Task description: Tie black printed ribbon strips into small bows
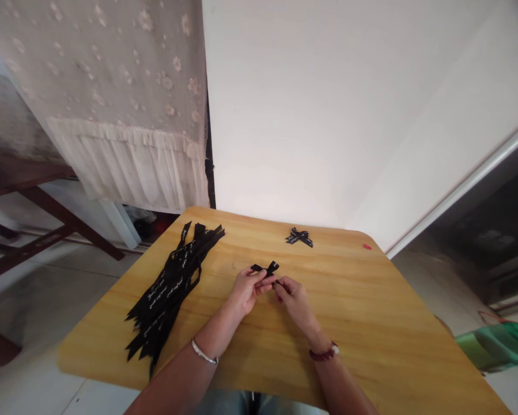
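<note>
Between thumb and fingers, my left hand (249, 289) pinches a black ribbon bow (272, 267) with pale print, held over the middle of the table. Close beside it, my right hand (294, 297) is closed on a dark ribbon end below the bow; the fingertips hide most of that end. A pile of cut black ribbons (172, 288) with white lettering and notched ends lies to the left of my left hand. Farther back on the right rests another black bow (299, 237) with white print, apart from both hands.
The wooden table (362, 323) has rounded corners and stands against a white wall (284, 115). A small red piece (367, 246) lies near its back right corner. A lace curtain (133, 86) hangs behind on the left. Green plastic (496, 346) shows beyond the right edge.
</note>
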A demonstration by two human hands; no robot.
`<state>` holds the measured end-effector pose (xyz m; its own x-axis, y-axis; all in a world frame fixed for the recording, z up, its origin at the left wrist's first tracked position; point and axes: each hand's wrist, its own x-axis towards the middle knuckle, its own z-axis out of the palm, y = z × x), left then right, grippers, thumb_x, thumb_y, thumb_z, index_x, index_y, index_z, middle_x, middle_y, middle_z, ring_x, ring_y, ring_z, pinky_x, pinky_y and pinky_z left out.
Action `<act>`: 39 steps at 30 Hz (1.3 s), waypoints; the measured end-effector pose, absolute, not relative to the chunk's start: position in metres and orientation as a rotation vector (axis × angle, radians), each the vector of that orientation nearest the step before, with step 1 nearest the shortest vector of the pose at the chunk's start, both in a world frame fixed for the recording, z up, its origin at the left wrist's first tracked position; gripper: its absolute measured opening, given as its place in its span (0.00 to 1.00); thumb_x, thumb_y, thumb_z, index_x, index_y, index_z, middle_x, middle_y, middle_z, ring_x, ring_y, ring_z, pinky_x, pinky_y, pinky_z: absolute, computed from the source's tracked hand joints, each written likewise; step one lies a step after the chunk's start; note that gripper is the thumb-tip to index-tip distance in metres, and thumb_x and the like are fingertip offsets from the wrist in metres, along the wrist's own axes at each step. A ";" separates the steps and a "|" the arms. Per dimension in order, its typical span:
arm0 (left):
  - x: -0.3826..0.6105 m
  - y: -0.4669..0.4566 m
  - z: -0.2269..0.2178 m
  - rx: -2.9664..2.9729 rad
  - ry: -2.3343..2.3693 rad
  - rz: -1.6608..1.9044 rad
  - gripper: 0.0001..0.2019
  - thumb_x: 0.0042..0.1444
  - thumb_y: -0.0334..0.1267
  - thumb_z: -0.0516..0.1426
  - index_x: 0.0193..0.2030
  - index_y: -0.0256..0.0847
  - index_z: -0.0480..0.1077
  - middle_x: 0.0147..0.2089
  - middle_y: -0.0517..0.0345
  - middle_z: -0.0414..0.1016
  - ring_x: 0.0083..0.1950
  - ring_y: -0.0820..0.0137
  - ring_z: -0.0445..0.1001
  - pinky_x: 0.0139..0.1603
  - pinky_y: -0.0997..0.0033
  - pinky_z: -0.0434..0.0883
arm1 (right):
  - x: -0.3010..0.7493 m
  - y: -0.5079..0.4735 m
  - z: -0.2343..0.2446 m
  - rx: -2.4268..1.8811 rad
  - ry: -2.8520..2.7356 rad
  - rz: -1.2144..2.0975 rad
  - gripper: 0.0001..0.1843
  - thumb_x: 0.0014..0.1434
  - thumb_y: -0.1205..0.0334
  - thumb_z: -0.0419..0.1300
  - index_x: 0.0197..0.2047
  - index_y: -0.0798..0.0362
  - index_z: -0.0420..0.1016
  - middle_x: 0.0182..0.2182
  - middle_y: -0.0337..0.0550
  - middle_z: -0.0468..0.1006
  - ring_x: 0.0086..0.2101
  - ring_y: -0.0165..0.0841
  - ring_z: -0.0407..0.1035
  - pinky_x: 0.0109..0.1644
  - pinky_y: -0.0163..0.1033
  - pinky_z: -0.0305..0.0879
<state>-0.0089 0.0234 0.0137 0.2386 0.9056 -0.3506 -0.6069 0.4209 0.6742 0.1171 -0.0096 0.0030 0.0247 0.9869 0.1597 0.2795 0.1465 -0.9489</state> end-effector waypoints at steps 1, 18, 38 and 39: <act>-0.009 0.023 0.014 0.437 0.793 1.094 0.09 0.40 0.27 0.61 0.27 0.34 0.63 0.27 0.54 0.75 0.30 0.68 0.75 0.23 0.79 0.71 | 0.118 -0.009 0.003 -1.309 -1.447 0.908 0.11 0.49 0.61 0.53 0.18 0.53 0.63 0.14 0.33 0.63 0.19 0.27 0.57 0.23 0.32 0.52; -0.003 0.019 0.009 0.704 0.846 0.977 0.06 0.40 0.30 0.60 0.25 0.32 0.67 0.27 0.49 0.76 0.27 0.66 0.75 0.19 0.76 0.70 | 0.121 -0.014 0.013 -1.317 -1.145 0.883 0.25 0.53 0.43 0.47 0.25 0.56 0.70 0.23 0.44 0.73 0.28 0.33 0.66 0.29 0.35 0.59; -0.003 0.016 0.013 0.749 0.835 0.984 0.13 0.40 0.42 0.59 0.29 0.35 0.66 0.29 0.53 0.75 0.18 0.70 0.72 0.12 0.77 0.64 | 0.123 -0.011 0.012 -1.369 -1.267 0.737 0.12 0.48 0.55 0.55 0.22 0.55 0.67 0.18 0.38 0.67 0.21 0.29 0.60 0.23 0.32 0.56; -0.004 0.016 0.014 0.747 0.830 0.998 0.13 0.40 0.42 0.60 0.30 0.35 0.66 0.30 0.53 0.75 0.17 0.71 0.71 0.11 0.78 0.64 | 0.124 -0.011 0.011 -1.378 -1.268 0.711 0.12 0.48 0.55 0.55 0.23 0.55 0.68 0.18 0.38 0.68 0.22 0.29 0.61 0.24 0.32 0.56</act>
<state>-0.0039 0.0158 0.0140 0.3036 0.9208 -0.2449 -0.4081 0.3580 0.8398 0.1235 -0.0109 0.0114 0.2527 0.9402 0.2283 0.2955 0.1497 -0.9436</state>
